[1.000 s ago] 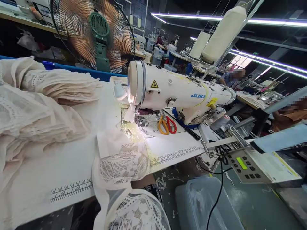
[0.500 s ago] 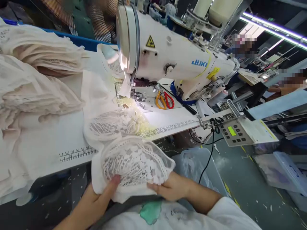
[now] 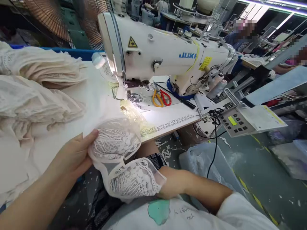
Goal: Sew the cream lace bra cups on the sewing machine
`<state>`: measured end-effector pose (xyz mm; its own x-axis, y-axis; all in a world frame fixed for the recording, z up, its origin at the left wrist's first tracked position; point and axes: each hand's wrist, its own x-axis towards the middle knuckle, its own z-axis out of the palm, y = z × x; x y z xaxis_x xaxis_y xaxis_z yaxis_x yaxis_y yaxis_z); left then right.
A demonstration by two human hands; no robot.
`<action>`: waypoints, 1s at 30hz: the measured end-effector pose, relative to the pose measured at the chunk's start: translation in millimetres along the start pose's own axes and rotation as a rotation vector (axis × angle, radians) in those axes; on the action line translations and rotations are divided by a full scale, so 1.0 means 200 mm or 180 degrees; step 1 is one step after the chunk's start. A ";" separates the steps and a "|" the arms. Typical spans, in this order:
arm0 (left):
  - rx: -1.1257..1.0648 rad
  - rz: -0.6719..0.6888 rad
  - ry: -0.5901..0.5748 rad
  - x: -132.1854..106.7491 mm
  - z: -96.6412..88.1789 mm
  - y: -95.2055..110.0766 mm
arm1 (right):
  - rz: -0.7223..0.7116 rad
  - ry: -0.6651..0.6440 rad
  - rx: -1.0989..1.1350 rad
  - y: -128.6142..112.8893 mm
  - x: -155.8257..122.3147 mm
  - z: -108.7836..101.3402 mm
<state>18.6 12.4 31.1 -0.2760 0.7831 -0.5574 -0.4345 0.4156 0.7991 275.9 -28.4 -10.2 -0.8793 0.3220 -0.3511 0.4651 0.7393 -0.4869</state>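
A white lace bra point(image 3: 115, 143) hangs over the front edge of the sewing table, its two cups one below the other. My left hand point(image 3: 76, 155) grips the outer edge of the upper cup, thumb on top and fingers underneath. My right hand point(image 3: 171, 182) is at the side of the lower cup; its fingers are hidden behind the sheer fabric, closed on that edge. Beyond the bra stands a white sewing machine point(image 3: 153, 52), its lamp lighting the needle area. Thread snips with orange and red handles point(image 3: 161, 97) lie on the machine bed.
Stacked pale lace pieces point(image 3: 43, 99) cover the table's left side. A control panel point(image 3: 233, 123) juts out at the right, with a black cable hanging down. Below it stands a translucent plastic bin point(image 3: 216, 163). A large fan point(image 3: 91, 28) is behind the table.
My left hand has moved from the lower cup up to the upper cup, pulling the bra towards me off the table. My right hand stays at the lower cup, its fingers now behind the fabric.
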 end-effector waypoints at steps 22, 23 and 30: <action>0.3002 0.0614 -0.0681 0.10 0.10 -0.04 | 0.0383 0.1216 0.2800 0.29 0.36 -0.51; 0.3078 0.0614 -0.0691 0.10 0.11 -0.03 | 0.0416 0.1248 0.2554 0.28 0.36 -0.51; 0.1654 -0.0379 -0.0573 0.05 0.19 -0.04 | 0.1060 0.2085 0.1148 0.27 0.35 -0.46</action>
<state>51.7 33.9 26.9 -0.0804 0.7646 -0.6395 0.0385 0.6435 0.7645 229.3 87.6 12.5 -0.5189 0.8540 -0.0384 0.6188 0.3442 -0.7061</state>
